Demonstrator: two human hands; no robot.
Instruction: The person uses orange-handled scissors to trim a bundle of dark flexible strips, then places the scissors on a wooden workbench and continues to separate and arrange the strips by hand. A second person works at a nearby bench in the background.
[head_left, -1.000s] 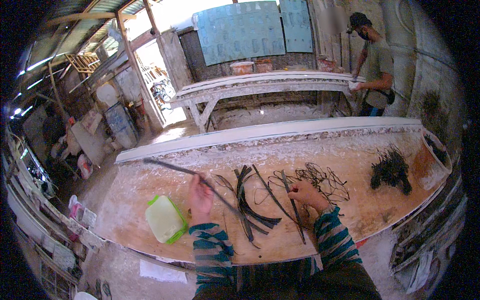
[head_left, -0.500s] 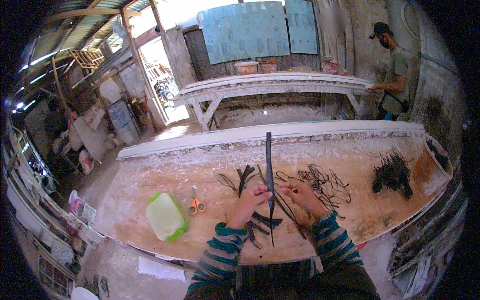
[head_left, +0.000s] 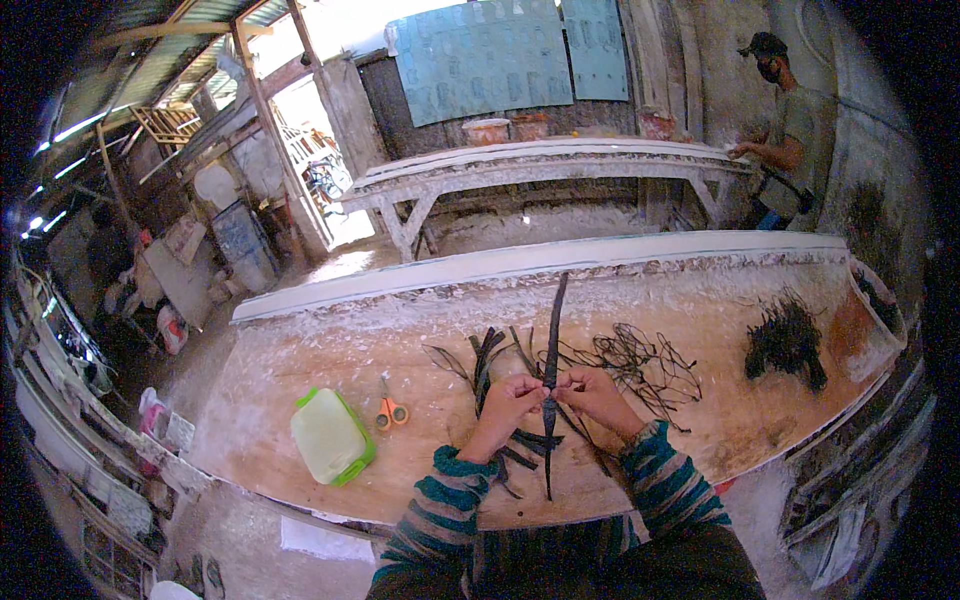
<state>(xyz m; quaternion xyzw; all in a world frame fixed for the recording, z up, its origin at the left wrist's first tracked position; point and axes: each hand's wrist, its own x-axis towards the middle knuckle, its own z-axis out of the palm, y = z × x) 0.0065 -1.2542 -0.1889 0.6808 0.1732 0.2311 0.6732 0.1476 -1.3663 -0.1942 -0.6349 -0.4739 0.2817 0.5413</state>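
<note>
A long dark strip (head_left: 555,330) stands lengthwise between my hands above the wooden table, narrowing toward its near end. My left hand (head_left: 513,402) pinches it near the middle from the left. From the right, the fingers of my right hand (head_left: 592,396) close on the same spot, touching the strip. Several cut black strips (head_left: 487,355) lie under and beside my left hand. Beyond my right hand is a loose tangle of thin black cords (head_left: 650,365). Orange-handled scissors (head_left: 391,412) and a green-rimmed plastic container with a pale lid (head_left: 330,437) rest on the left.
A bunch of black strands (head_left: 785,345) lies on the right, beside a tipped, stained bucket (head_left: 870,330). A long white ledge (head_left: 540,262) borders the table's far side. Behind it, a person (head_left: 790,130) stands at a second long bench (head_left: 540,165).
My right hand has moved left to meet the strip and pinch it beside my left hand. The strip's far end has tilted to the right.
</note>
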